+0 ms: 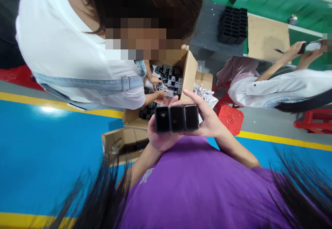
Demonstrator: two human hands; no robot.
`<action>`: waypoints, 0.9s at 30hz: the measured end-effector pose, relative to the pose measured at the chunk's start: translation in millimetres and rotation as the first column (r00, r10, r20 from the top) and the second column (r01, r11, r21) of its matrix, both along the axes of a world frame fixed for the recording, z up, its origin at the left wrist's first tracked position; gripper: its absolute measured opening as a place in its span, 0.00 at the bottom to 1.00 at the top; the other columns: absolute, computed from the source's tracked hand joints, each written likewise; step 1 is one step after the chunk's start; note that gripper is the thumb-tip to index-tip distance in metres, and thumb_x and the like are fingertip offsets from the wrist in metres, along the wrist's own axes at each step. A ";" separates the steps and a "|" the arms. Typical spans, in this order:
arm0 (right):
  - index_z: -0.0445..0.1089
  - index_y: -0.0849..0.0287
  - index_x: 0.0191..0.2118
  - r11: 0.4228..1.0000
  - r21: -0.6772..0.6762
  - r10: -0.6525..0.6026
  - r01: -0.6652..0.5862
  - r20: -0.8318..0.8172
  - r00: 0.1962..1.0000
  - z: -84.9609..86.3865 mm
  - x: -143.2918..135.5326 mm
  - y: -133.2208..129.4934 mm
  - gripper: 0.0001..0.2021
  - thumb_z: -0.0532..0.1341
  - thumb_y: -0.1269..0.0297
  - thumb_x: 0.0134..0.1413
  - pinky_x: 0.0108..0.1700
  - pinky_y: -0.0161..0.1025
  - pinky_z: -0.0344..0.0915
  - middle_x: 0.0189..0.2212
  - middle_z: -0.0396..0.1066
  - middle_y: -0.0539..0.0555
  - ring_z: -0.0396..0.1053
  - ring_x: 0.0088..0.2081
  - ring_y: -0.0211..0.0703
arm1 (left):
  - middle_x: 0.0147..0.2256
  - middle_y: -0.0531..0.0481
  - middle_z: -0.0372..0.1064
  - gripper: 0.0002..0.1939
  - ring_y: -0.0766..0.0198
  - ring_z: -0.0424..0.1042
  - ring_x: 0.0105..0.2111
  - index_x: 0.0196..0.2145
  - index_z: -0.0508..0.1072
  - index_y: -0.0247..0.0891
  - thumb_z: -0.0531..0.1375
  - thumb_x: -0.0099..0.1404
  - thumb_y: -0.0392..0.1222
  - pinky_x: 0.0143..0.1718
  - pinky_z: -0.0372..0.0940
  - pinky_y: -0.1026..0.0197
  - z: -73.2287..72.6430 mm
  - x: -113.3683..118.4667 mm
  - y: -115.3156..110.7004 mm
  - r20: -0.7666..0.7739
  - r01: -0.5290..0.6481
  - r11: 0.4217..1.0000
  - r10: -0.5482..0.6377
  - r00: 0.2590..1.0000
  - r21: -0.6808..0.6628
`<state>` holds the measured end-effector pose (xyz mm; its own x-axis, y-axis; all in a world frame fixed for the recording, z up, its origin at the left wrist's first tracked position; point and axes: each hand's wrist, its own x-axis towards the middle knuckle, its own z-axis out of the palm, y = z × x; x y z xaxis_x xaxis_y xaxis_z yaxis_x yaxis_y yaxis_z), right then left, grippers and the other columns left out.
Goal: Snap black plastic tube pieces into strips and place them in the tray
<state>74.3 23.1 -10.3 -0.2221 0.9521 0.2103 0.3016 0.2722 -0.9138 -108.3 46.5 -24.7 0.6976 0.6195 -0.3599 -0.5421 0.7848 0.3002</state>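
Observation:
Three black open-topped plastic cases (177, 119) stand side by side in a row in front of my purple shirt, their hollow ends facing up at the camera. My left hand (162, 140) grips the row from the left and below. On the other side my right hand (209, 116) curls round the right end, its index finger stretched out above the cases. Beyond my hands is a cardboard box (189, 71) holding many small black cases (171, 78). A co-worker's hands (160, 87) hold a similar black piece over that box.
A co-worker in white (103, 70) leans in close at the left. A lower carton (124, 135) sits near my left forearm. At the right are a red stool (230, 118), another seated person (246, 87) and a bench with stacked black cases (233, 25).

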 end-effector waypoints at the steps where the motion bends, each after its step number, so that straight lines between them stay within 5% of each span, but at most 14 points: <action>1: 0.40 0.46 0.75 1.000 0.005 0.002 -0.002 0.005 1.000 -0.1 0.5 0.2 0.52 0.72 0.49 0.54 0.66 0.57 0.68 0.61 0.72 0.59 0.72 0.61 0.55 | 0.60 0.53 0.73 0.34 0.39 0.55 0.72 0.60 0.73 0.53 0.62 0.59 0.67 0.65 0.62 0.39 0.0 0.4 0.0 0.005 -0.005 1.000 0.005 1.000 -0.004; 16: 0.44 0.45 0.75 0.997 0.082 0.007 -0.007 0.004 1.000 1.1 -0.8 2.5 0.52 0.75 0.54 0.51 0.67 0.59 0.66 0.60 0.73 0.59 0.72 0.62 0.58 | 0.57 0.46 0.75 0.41 0.38 0.59 0.70 0.65 0.68 0.50 0.63 0.57 0.67 0.69 0.55 0.36 3.7 0.9 3.1 -0.028 -0.018 0.999 0.019 0.999 0.027; 23: 0.42 0.44 0.75 0.994 0.113 -0.007 0.001 0.057 0.998 -4.5 -1.2 0.7 0.51 0.73 0.53 0.55 0.69 0.60 0.64 0.68 0.63 0.61 0.65 0.68 0.59 | 0.57 0.47 0.75 0.42 0.39 0.54 0.72 0.67 0.65 0.52 0.64 0.57 0.66 0.71 0.51 0.34 0.9 -0.2 4.7 0.006 -0.064 0.995 0.064 0.998 0.074; 27: 0.53 0.43 0.72 0.959 0.234 -0.184 0.161 0.082 0.979 -4.4 -3.1 -7.2 0.45 0.71 0.43 0.53 0.67 0.63 0.64 0.67 0.62 0.60 0.62 0.68 0.63 | 0.58 0.46 0.75 0.43 0.40 0.48 0.74 0.68 0.63 0.54 0.64 0.58 0.66 0.70 0.51 0.32 0.0 -3.3 4.3 0.011 -0.087 0.992 0.086 0.996 0.094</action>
<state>71.2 15.9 -14.7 -0.0900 0.9085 0.4081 0.4503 0.4026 -0.7970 -111.6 50.9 -24.7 0.6423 0.7087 -0.2918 -0.6091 0.7031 0.3669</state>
